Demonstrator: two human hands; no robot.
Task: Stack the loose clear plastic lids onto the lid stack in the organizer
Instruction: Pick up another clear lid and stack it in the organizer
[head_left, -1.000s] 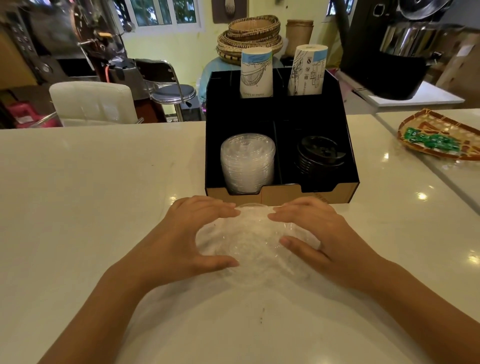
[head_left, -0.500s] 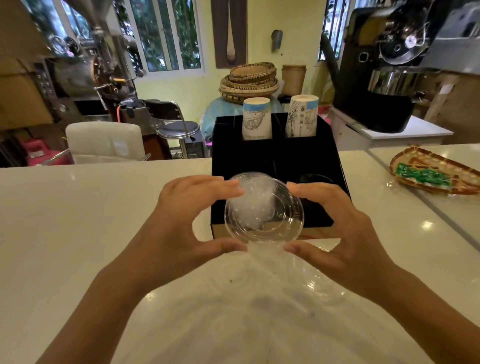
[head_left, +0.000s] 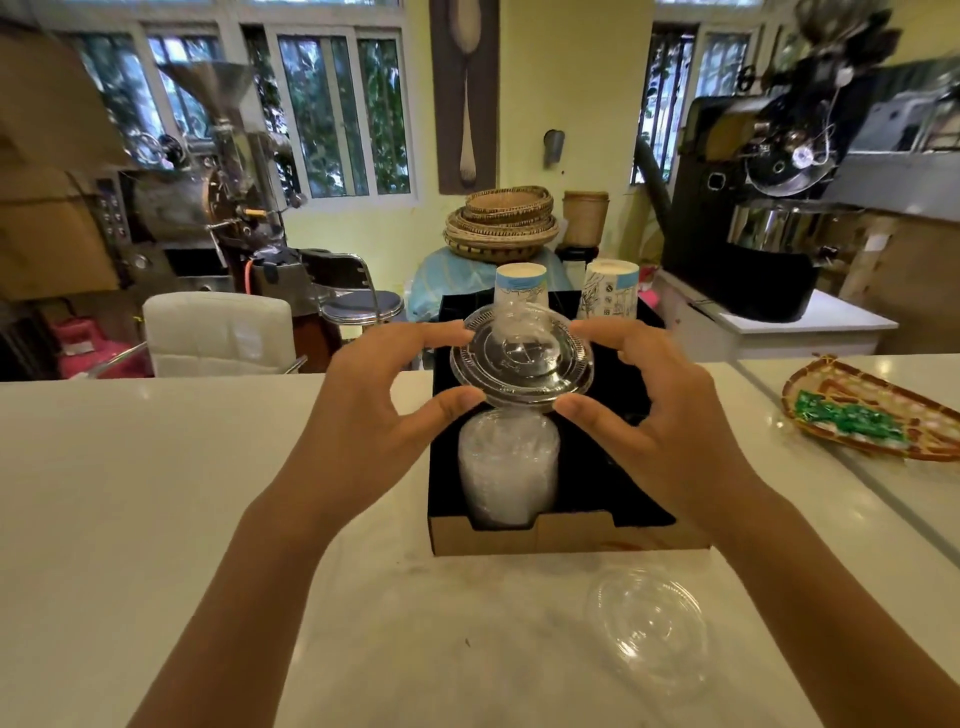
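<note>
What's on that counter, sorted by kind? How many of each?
Loose clear lids: 2, held lid, lid on counter
Clear lid stacks: 1
Paper cup stacks: 2
Organizers: 1
Woven trays: 1
Total: 7

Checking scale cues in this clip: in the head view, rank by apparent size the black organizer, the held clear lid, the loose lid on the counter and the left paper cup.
1. Black organizer.
2. Held clear lid and loose lid: alike, and nearness differs, so unranked.
3. Left paper cup, partly hidden.
</note>
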